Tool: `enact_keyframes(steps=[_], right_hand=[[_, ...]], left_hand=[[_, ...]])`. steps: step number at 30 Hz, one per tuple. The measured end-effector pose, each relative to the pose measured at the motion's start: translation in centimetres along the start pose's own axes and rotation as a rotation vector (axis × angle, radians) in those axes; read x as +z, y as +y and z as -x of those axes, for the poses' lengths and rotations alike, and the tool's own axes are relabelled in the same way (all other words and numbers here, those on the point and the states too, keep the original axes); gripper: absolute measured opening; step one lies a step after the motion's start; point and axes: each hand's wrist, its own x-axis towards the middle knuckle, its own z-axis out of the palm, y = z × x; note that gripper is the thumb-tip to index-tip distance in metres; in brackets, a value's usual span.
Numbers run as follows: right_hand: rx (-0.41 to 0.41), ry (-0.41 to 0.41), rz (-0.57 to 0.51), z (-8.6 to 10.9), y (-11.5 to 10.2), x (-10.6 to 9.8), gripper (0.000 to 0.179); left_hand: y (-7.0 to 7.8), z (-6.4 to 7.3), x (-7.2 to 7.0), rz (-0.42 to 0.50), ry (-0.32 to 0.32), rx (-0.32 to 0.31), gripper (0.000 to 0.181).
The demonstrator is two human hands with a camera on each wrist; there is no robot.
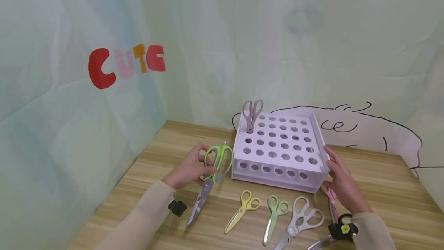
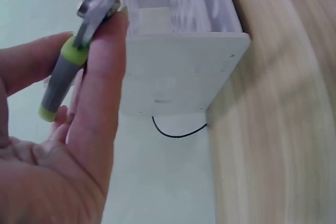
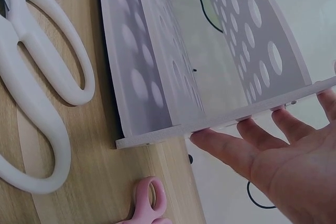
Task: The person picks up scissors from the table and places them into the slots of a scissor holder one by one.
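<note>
My left hand grips a pair of green-and-grey kitchen scissors by the handles, blades slanting down toward the table. In the left wrist view, thumb and fingers pinch the handle. These scissors are just left of a white scissor rack with rows of round holes. Against the rack's right side panel lie the fingertips of my right hand, fingers extended, as the right wrist view shows. One mauve pair of scissors stands upright in a hole near the rack's back left, handles up.
In front of the rack lie yellow scissors, light green scissors and white scissors. Pink scissors and a dark-handled pair are partly hidden by my right arm. Fabric walls border the wooden table.
</note>
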Motion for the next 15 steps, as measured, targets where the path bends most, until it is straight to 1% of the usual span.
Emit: enact_keyframes(steps=[3, 5, 10, 13, 15], right_hand=[[0.007, 0.002, 0.0, 0.0, 0.0, 0.0, 0.059], [0.01, 0.006, -0.012, 0.0, -0.1, 0.1, 0.059], [0.013, 0.007, -0.016, 0.0, -0.2, 0.0, 0.059], [0.011, -0.002, -0.022, 0.0, -0.2, -0.1, 0.06], [0.009, -0.007, -0.02, 0.1, -0.1, 0.0, 0.06]], left_hand=[[0.5, -0.1, -0.1, 0.026, 0.01, 0.005, 0.049], [0.8, -0.3, -0.2, 0.046, 0.013, 0.019, 0.05], [2.1, -0.7, -0.1, 0.067, 0.029, 0.084, 0.051], [2.9, -0.9, 0.1, 0.078, 0.042, 0.116, 0.048], [3.3, -1.1, 0.2, 0.094, 0.041, 0.126, 0.046]])
